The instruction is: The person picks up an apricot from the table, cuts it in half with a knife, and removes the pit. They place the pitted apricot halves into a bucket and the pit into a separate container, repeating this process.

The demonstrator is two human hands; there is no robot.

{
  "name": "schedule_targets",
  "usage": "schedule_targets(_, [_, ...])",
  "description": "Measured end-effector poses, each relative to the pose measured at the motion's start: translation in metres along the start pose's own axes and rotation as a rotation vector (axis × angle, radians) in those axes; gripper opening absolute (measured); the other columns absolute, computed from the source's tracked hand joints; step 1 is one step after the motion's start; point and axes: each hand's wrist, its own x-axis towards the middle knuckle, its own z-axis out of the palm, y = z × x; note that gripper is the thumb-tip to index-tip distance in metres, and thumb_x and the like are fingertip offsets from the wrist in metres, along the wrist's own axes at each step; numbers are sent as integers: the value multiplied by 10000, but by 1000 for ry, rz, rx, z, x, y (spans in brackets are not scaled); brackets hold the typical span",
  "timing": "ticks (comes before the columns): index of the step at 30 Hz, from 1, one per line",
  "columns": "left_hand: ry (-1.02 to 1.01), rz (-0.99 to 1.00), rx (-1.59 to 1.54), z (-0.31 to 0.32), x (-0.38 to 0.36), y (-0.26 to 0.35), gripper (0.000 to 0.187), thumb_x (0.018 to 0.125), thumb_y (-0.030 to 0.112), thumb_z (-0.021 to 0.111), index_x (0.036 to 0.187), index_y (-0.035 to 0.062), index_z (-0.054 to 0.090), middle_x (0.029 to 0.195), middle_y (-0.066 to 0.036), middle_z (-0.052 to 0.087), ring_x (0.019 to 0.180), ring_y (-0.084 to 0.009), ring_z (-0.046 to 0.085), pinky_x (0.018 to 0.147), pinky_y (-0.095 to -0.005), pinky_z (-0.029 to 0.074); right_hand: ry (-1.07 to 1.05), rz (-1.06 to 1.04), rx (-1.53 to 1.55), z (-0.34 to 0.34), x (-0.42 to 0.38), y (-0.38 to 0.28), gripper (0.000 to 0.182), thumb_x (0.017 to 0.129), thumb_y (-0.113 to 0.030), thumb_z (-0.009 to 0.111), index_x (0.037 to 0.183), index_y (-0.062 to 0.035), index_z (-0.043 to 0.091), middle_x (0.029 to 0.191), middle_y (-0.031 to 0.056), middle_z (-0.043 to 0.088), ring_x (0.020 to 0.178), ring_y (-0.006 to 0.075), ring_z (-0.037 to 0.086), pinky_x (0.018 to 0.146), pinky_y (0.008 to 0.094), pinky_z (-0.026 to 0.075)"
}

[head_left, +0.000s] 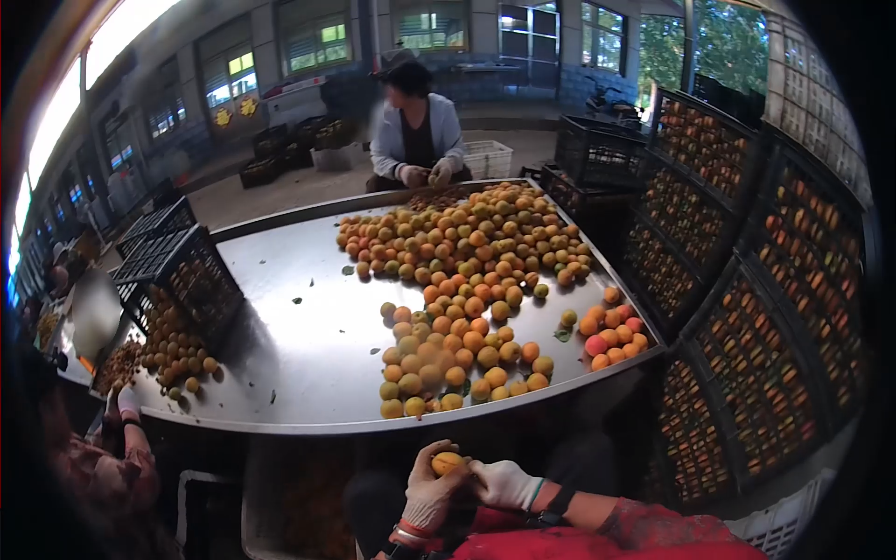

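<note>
Just in front of the table's near edge, my left hand [431,497], in a stained, pale work glove, is closed around a yellow-orange apricot [448,463]. My right hand [504,484], in a whiter glove, meets it from the right. Its fingers are pressed together by the fruit, and whatever they pinch is hidden. Beyond my hands, loose apricots [457,345] lie on the metal table [308,364]. A small group of redder apricots [611,334] sits in the right corner.
A larger apricot heap [476,229] lies before a seated co-worker [415,131] wearing gloves. At left, a tipped black crate [201,289] spills fruit beside another person's gloved hand [124,401]. Stacked crates of fruit [747,373] stand along the right side. A low container [289,495] sits below the table.
</note>
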Motion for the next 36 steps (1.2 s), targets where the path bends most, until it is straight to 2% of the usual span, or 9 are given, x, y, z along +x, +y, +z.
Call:
schedule_targets(6, [-9,-12,-122,-6,2,-5,405,895,93,686,1243,2,502,1211,-143,608,1096,-232,629,945,-343,530,48,-104,-5,0,15,-2,288,912,-275,603,1047,-31,534,676,160,623,597,352,632,503,419,496])
schedule_targets(9, [-110,-28,-522,-8,2,-14,422,1006,319,538,1273,-1,471,1175,-176,624,1151,-294,597,1014,-403,483,72,-103,-85,-1,13,-5,326,943,-334,587,991,-17,527,651,157,614,574,345,629,479,404,486])
schedule_targets(12, [-95,-98,-503,-12,3,-22,398,1013,298,525,1274,2,474,1173,-180,621,1118,-289,609,993,-397,494,-25,-42,-91,-5,8,-6,336,942,-328,582,1023,-8,523,641,163,611,562,362,622,486,419,491])
schedule_targets(13, [-120,23,-243,-9,6,-21,377,1014,267,523,1277,2,472,1163,-180,625,1090,-276,616,971,-387,506,-10,-19,-85,-5,7,-5,344,940,-330,583,1034,-5,525,655,175,618,575,375,625,497,432,495])
schedule_targets(14, [-47,-107,-432,-9,3,-20,328,1006,206,522,1258,-2,495,1143,-172,631,1053,-263,631,942,-368,522,-9,-6,-69,-3,7,-3,353,937,-333,584,1046,-2,526,669,186,625,589,388,628,507,445,499])
schedule_targets(23, [85,-69,-274,-23,4,-21,324,904,67,619,1193,-48,529,1102,-160,640,1049,-255,651,962,-344,513,-257,263,364,8,21,-13,355,961,-336,576,1082,-3,584,851,281,644,861,436,645,710,428,533])
schedule_targets(25, [87,-88,-289,-26,4,-21,333,887,60,639,1191,-37,543,1072,-150,659,1024,-235,658,937,-331,522,-339,344,346,9,21,-16,318,972,-258,575,1154,2,590,949,197,693,920,279,696,810,335,523])
schedule_targets(29, [82,-158,-255,-30,3,-28,335,865,51,657,1175,-31,563,1054,-129,664,1019,-217,657,922,-324,531,-345,400,707,22,10,-4,309,1001,-237,535,1171,12,604,1028,69,688,911,121,620,822,294,517])
schedule_targets(36, [38,-160,-16,-38,2,-20,393,832,109,705,1184,1,570,1074,-86,653,1013,-168,629,945,-294,501,-386,592,914,-6,23,-36,273,977,-189,564,1081,52,642,983,73,680,878,110,621,772,255,506])
